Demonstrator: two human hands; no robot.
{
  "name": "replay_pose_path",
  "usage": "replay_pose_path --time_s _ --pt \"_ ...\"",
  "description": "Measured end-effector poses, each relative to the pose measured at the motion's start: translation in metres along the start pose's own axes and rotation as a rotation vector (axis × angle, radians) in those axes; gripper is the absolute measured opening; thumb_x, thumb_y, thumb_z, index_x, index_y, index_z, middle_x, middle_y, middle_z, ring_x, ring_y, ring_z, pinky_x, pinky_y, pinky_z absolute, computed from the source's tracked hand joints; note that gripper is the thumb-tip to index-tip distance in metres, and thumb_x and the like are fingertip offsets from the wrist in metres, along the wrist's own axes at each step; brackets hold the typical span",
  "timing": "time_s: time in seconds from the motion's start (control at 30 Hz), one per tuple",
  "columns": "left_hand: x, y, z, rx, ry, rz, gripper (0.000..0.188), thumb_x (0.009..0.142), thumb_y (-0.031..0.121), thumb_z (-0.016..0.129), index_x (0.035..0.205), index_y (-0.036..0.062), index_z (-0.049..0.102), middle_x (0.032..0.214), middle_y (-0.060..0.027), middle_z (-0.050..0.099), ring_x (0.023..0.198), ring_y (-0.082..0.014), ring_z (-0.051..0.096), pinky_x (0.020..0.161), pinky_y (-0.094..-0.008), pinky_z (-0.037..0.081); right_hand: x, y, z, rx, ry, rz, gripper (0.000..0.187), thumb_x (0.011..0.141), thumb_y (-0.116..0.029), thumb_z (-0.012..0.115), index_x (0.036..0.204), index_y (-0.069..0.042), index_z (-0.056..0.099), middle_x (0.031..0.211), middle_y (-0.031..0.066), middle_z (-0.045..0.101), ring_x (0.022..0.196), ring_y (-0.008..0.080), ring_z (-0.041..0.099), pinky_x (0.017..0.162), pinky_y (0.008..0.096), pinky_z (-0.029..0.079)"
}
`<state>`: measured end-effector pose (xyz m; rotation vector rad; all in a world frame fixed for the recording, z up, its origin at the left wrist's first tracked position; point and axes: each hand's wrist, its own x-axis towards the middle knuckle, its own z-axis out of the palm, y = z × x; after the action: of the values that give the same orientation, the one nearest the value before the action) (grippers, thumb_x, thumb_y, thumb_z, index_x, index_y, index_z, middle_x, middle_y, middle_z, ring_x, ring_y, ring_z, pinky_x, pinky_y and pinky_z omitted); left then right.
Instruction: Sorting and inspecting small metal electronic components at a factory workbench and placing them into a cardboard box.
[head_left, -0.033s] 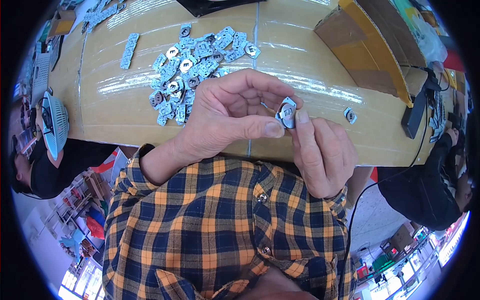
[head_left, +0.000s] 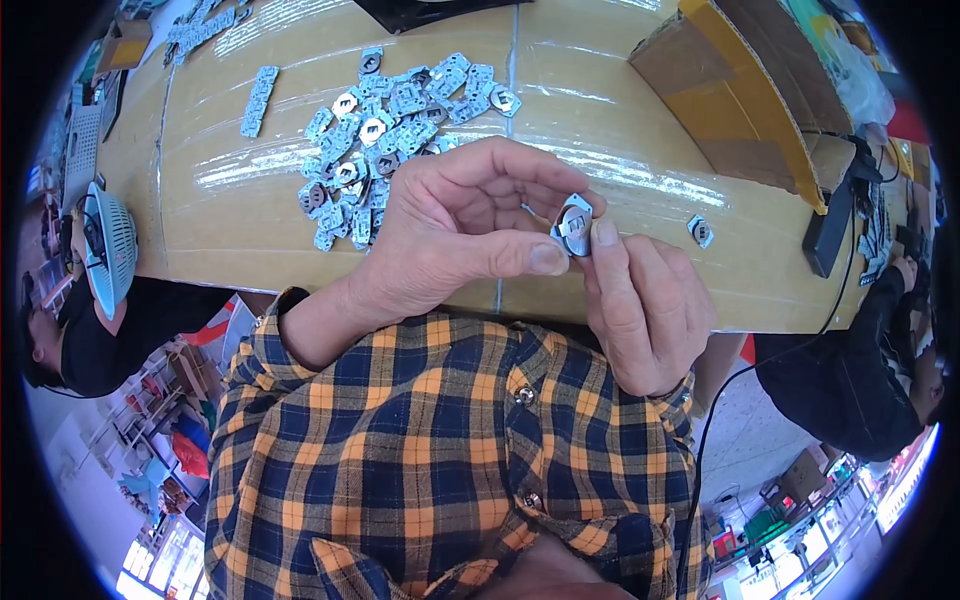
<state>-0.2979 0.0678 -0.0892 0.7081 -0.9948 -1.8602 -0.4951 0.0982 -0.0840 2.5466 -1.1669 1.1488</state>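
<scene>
A small circuit board (head_left: 573, 226) with a round metal coin-cell battery holder is held up in front of my chest, its round part facing up. My left hand (head_left: 470, 215) pinches it, thumb at the lower left and index fingertip at the top right. From the right, my right hand (head_left: 645, 300) closes its fingertips on the board's right edge. Beyond my left hand lies a loose pile of similar boards (head_left: 405, 135) on the table; some show round metal holders. One single board (head_left: 700, 231) rests on the table to the right.
The brown table (head_left: 590, 130) has a shiny, film-like covering. A joined strip of boards (head_left: 259, 101) lies left of the pile, and more lie far left. An open cardboard box (head_left: 740, 100) and a black block (head_left: 828, 235) stand right. A black cable (head_left: 715, 400) hangs there. People sit on both sides.
</scene>
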Motion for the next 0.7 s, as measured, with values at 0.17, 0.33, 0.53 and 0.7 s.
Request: replay_pose_path --time_s 0.17,0.33,0.53,0.7 --pt "-0.0010 0.0004 -0.0008 0.001 0.015 -0.005 0.043 0.079 0.001 0.076 0.119 -0.0011 0.060 0.110 -0.0106 0.067 0.100 -0.0129 0.064 0.090 -0.0262 0.054 -0.0002 0.0001 0.0000 0.025 -0.026 0.004 0.044 0.068 0.006 0.077 0.111 0.002 0.066 0.088 0.0122 0.063 0.070 0.0237 0.063 0.055 0.0301 0.051" --pt "-0.0001 -0.0001 0.0000 -0.014 -0.014 0.032 0.043 0.079 0.000 0.075 0.119 -0.0024 0.060 0.111 -0.0122 0.066 0.101 -0.0140 0.064 0.090 -0.0270 0.054 -0.0005 0.0002 -0.0014 0.019 -0.044 0.006 0.044 0.068 0.006 0.077 0.111 0.002 0.066 0.088 0.0123 0.063 0.071 0.0238 0.063 0.055 0.0300 0.051" --pt "-0.0008 -0.0011 -0.0022 0.038 -0.021 0.034 0.044 0.081 0.001 0.073 0.120 -0.0049 0.055 0.114 -0.0197 0.064 0.105 -0.0216 0.065 0.095 -0.0344 0.052 -0.0004 0.0018 -0.0015 0.007 -0.065 -0.021 0.042 0.068 0.006 0.077 0.109 0.003 0.066 0.088 0.0124 0.063 0.069 0.0232 0.063 0.054 0.0295 0.051" --pt "0.0022 -0.0032 -0.0002 0.013 -0.019 0.062 0.042 0.082 0.001 0.072 0.120 -0.0042 0.056 0.113 -0.0160 0.065 0.102 -0.0181 0.064 0.091 -0.0305 0.054 -0.0026 0.0027 -0.0040 -0.067 -0.057 -0.081 0.037 0.069 0.006 0.076 0.106 0.004 0.066 0.088 0.0128 0.063 0.066 0.0230 0.062 0.053 0.0290 0.050"
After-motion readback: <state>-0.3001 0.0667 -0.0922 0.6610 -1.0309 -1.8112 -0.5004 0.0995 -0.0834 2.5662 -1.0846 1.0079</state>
